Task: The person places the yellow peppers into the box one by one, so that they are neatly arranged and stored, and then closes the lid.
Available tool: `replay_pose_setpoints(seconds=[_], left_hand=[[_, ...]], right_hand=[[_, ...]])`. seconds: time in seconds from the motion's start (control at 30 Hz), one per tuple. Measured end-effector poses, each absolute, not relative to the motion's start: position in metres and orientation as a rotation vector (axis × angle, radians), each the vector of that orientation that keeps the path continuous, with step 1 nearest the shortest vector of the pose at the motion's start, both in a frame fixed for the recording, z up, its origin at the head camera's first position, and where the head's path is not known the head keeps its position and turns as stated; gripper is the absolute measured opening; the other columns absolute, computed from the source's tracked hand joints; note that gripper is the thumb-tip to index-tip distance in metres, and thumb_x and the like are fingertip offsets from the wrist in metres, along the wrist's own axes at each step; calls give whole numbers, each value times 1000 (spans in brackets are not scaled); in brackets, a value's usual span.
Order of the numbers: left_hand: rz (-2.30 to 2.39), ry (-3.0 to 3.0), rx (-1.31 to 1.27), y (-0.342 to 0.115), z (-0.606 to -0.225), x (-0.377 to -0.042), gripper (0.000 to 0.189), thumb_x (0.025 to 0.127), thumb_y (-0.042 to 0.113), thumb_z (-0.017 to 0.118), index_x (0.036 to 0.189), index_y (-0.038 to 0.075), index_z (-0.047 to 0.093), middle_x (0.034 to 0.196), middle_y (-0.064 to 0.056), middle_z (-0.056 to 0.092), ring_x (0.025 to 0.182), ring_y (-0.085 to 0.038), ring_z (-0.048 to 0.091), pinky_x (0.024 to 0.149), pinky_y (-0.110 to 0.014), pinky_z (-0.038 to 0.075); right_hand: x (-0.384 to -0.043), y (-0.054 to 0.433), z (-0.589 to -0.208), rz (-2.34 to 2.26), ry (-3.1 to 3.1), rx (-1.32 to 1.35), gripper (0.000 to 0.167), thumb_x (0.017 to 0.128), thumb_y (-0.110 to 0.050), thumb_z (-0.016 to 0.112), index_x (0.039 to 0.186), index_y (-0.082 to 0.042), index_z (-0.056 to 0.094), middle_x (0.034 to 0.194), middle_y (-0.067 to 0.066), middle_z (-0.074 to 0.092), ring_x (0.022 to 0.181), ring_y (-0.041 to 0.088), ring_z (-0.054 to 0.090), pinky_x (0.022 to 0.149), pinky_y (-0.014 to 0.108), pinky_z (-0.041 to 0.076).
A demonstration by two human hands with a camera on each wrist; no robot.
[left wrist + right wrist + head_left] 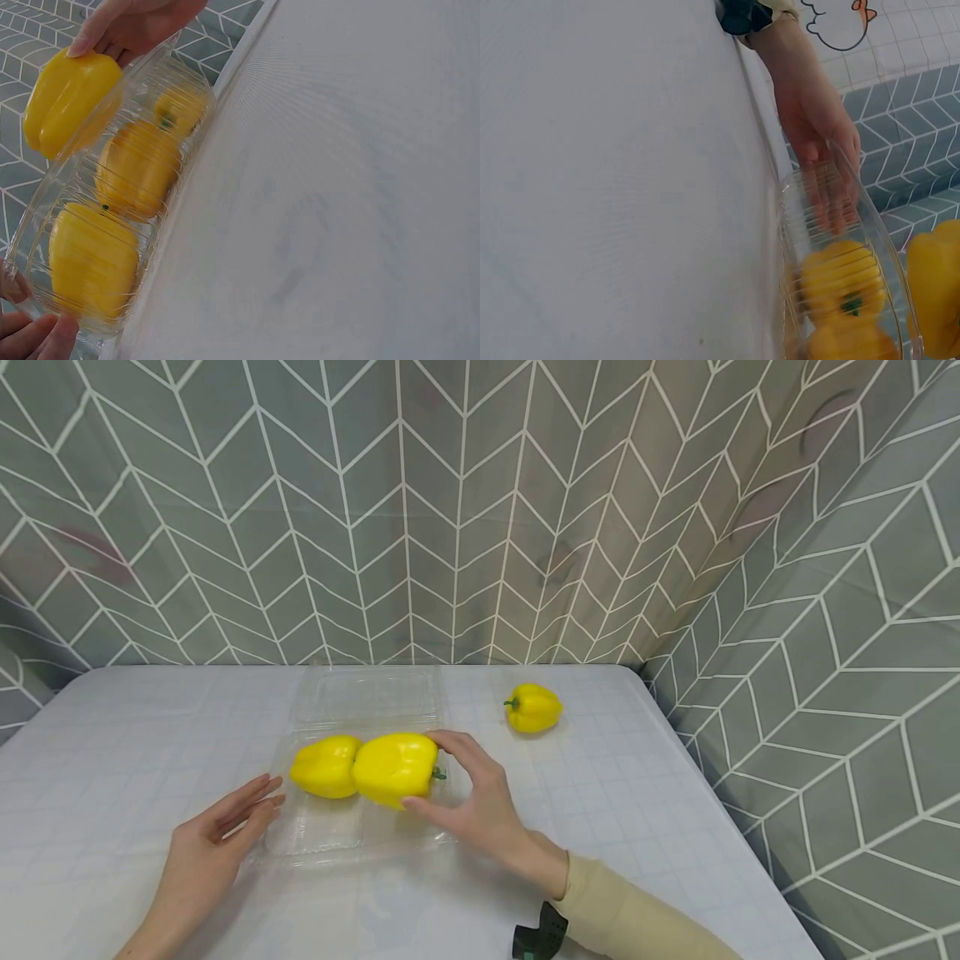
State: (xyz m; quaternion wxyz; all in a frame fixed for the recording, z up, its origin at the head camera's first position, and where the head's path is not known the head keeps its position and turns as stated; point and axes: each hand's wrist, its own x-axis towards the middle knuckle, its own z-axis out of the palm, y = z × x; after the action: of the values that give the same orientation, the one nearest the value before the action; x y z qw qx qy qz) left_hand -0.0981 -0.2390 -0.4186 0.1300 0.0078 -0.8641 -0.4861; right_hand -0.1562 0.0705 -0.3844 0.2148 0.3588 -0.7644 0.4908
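Observation:
My right hand grips a large yellow bell pepper, its green stem toward the palm, above the right part of a clear plastic container. In the left wrist view this held pepper hangs at the container's upper rim. Another yellow bell pepper lies in the left part. Through the ridged wall in the left wrist view, a further pepper shows inside; the held one hides it in the head view. My left hand has loosely extended fingers, their tips right at the container's left rim.
The container's clear lid lies folded back behind it. One more yellow bell pepper rests on the white-covered table, at the back right. Patterned grey curtain hangs along the table's back and right sides. A black wrist device shows by the right sleeve.

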Motion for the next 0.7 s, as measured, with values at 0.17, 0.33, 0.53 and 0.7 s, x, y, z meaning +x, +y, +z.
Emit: replay_pose_setpoints(seconds=[0.17,0.33,0.53,0.7], left_hand=[[-1409,-2506,18,-239,-420,-99,49,99,22,64,144,6,53,129,14,66,101,19,58,79,-2,50],[-1435,-2469,-18,-240,-419,-98,47,99,17,65,143,4,53,125,21,65,101,16,61,79,-3,51],[-1440,-2451,-33,-239,-419,-98,47,98,14,66,142,2,54,123,23,65,100,15,62,79,-4,51],[-1430,-2478,7,-238,-419,-98,48,98,18,65,143,4,53,125,19,65,100,16,61,79,-3,51]], right_hand=[[-156,67,-385,1368,-2132,1025,68,76,-19,88,135,-12,57,132,3,61,119,17,59,102,34,52],[-155,63,-385,1376,-2134,1051,68,76,-18,88,136,-11,56,133,4,61,122,17,59,105,34,51],[-154,60,-384,1395,-2120,1078,68,76,-16,87,135,-9,56,133,5,61,122,17,59,106,33,50],[-153,56,-385,1400,-2106,1096,67,75,-15,88,134,-8,57,132,5,61,122,18,59,106,33,50]])
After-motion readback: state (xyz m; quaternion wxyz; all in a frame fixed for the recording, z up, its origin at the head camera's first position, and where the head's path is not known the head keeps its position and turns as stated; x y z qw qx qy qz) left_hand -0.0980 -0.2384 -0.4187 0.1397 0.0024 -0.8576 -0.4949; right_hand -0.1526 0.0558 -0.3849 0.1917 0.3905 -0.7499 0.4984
